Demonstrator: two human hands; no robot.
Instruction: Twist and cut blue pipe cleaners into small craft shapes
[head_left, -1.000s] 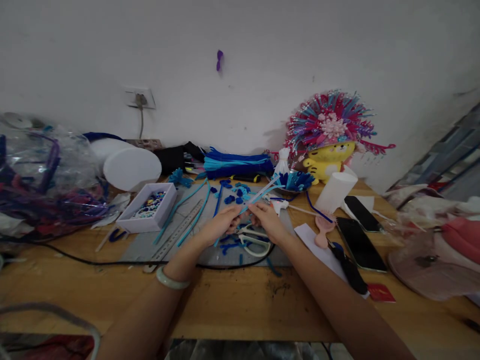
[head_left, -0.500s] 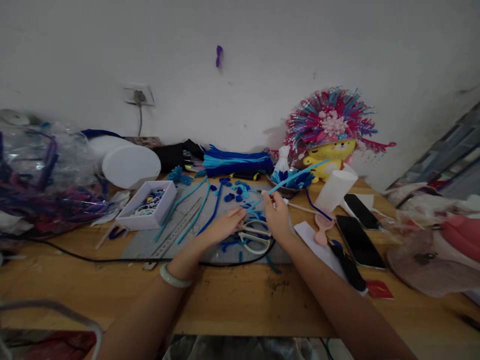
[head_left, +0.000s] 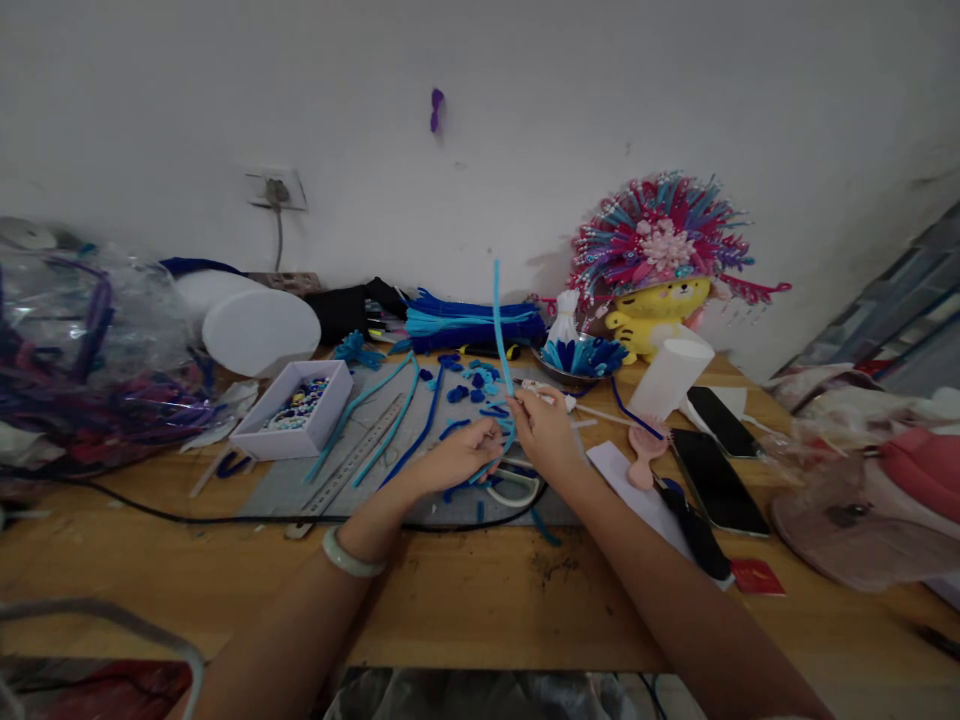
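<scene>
A light blue pipe cleaner stands up between my hands, its upper end nearly vertical and its lower part curving down toward my left fingers. My right hand pinches it near the middle. The fingers of my left hand are curled closed around its lower end. Partly covered by my hands, the pale-handled scissors rest on the grey mat. Small blue pipe cleaner pieces are scattered just beyond my fingers. Longer blue strands and a metal ruler lie to the left.
A white box of beads stands left. Behind are a bundle of blue pipe cleaners and a bowl of blue pieces. On the right are a white roll, a pink brush and phones. A black cable crosses the front.
The pipe cleaner has swung from leaning right to nearly upright. My right hand has turned and moved slightly down and left, and both hands now cover more of the scissors.
</scene>
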